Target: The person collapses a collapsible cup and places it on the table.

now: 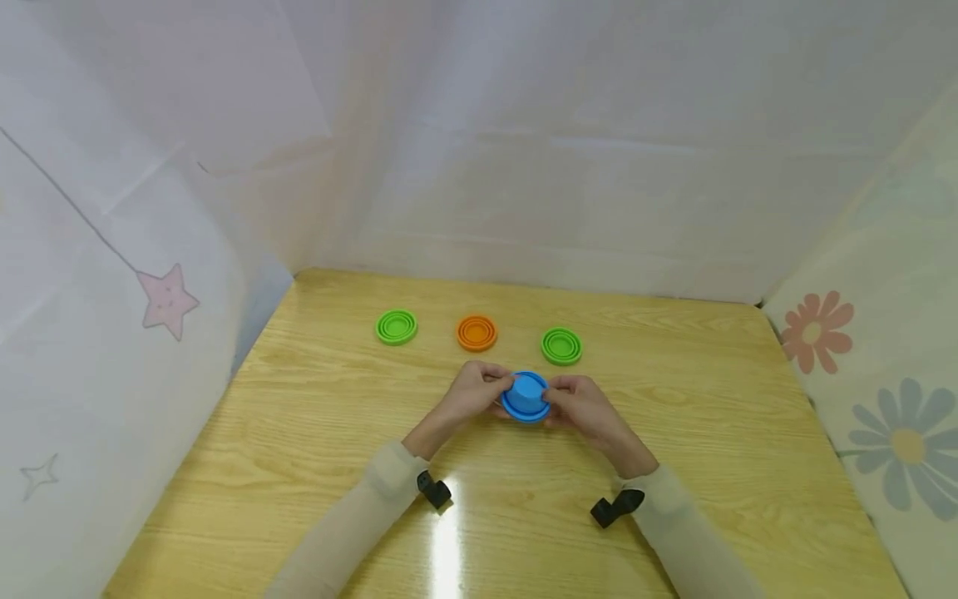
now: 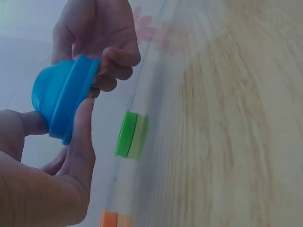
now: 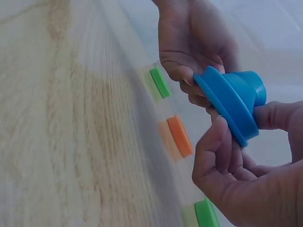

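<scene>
A blue collapsible cup (image 1: 527,394) is held between both hands above the middle of the table. Its centre part bulges out from the wide rim, as both wrist views show. My left hand (image 1: 475,390) pinches the cup's left side, thumb on the bulging part and fingers at the rim. On the opposite side my right hand (image 1: 585,408) grips it the same way, its thumb against the bulge in the right wrist view. Just beyond the hands lies a flattened green ringed cup (image 1: 561,346).
Farther left on the wooden table (image 1: 314,416) lie a flat orange ringed cup (image 1: 476,333) and another flat green one (image 1: 396,327), roughly in a row with the first. Pale cloth (image 1: 569,200) hangs behind the table and along both sides.
</scene>
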A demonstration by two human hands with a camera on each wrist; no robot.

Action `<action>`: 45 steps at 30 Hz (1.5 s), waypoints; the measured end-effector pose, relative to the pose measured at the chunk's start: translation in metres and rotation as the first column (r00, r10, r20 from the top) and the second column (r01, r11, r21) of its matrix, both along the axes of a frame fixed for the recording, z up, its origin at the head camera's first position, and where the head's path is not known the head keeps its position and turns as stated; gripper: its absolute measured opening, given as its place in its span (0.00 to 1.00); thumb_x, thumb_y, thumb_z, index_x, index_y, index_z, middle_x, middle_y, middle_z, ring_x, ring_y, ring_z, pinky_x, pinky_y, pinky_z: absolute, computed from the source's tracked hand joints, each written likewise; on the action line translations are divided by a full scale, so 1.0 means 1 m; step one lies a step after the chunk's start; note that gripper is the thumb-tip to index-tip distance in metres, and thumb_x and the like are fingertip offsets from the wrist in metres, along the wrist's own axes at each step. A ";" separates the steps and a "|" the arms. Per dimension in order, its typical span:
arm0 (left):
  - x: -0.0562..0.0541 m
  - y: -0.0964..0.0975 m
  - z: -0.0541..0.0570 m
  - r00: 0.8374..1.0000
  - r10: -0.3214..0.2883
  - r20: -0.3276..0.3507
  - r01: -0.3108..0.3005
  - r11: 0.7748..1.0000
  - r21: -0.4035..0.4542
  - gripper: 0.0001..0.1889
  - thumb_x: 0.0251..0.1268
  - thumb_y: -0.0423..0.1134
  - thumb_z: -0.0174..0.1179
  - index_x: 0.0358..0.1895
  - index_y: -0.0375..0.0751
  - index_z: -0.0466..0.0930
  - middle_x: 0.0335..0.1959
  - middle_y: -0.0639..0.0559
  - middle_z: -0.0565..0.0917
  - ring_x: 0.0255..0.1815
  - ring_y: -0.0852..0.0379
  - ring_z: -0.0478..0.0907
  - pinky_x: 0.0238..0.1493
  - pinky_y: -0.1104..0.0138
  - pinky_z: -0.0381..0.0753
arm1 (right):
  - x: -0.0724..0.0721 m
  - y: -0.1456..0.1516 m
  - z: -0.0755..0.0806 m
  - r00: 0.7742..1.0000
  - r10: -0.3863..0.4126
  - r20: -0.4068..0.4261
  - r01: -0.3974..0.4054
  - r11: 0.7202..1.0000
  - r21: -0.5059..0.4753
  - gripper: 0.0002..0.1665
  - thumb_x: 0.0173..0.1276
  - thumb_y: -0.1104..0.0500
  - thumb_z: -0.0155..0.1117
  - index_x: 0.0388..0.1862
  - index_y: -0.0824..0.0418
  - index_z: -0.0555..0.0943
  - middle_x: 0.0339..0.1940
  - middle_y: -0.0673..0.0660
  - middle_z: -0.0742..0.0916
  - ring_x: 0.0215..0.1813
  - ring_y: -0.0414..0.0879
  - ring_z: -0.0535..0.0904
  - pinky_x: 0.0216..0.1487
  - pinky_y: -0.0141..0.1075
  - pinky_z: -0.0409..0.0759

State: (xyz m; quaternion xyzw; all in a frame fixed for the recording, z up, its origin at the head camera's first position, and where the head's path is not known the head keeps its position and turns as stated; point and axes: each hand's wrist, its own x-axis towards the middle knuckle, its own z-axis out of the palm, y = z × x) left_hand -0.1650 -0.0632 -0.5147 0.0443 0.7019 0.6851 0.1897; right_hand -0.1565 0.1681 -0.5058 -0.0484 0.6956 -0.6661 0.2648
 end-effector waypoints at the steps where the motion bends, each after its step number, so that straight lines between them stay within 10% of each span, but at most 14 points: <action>1: 0.000 -0.001 0.000 1.000 -0.005 0.006 0.005 1.000 0.006 0.16 0.80 0.35 0.57 0.58 0.23 0.82 0.46 0.34 0.90 0.32 0.60 0.88 0.40 0.57 0.95 | 0.000 -0.002 0.000 1.000 -0.016 -0.018 0.016 1.000 0.017 0.17 0.80 0.63 0.55 0.58 0.75 0.79 0.33 0.48 0.88 0.33 0.38 0.86 0.41 0.32 0.92; 13: -0.002 -0.015 0.000 0.975 -0.193 0.113 0.163 0.960 0.229 0.23 0.79 0.35 0.59 0.70 0.26 0.74 0.52 0.42 0.89 0.46 0.56 0.91 0.53 0.60 0.93 | -0.004 0.000 -0.002 0.992 -0.080 -0.092 0.089 0.991 0.096 0.21 0.80 0.63 0.55 0.62 0.77 0.77 0.34 0.51 0.88 0.32 0.39 0.85 0.39 0.35 0.92; 34: 0.001 0.000 0.004 1.000 0.026 0.009 -0.027 0.999 0.027 0.22 0.74 0.30 0.61 0.67 0.26 0.77 0.57 0.30 0.85 0.38 0.59 0.88 0.55 0.49 0.92 | 0.000 0.007 0.000 0.997 0.036 0.072 -0.024 0.987 -0.157 0.32 0.80 0.57 0.64 0.73 0.74 0.69 0.50 0.50 0.89 0.49 0.42 0.88 0.51 0.35 0.92; 45: 0.003 0.003 0.007 1.000 0.023 0.005 -0.024 0.998 0.050 0.21 0.76 0.30 0.59 0.68 0.24 0.76 0.58 0.27 0.85 0.40 0.59 0.89 0.52 0.54 0.94 | -0.004 0.002 0.000 0.998 -0.054 0.027 0.056 0.994 -0.091 0.30 0.76 0.62 0.67 0.70 0.74 0.70 0.41 0.49 0.89 0.34 0.39 0.84 0.37 0.29 0.88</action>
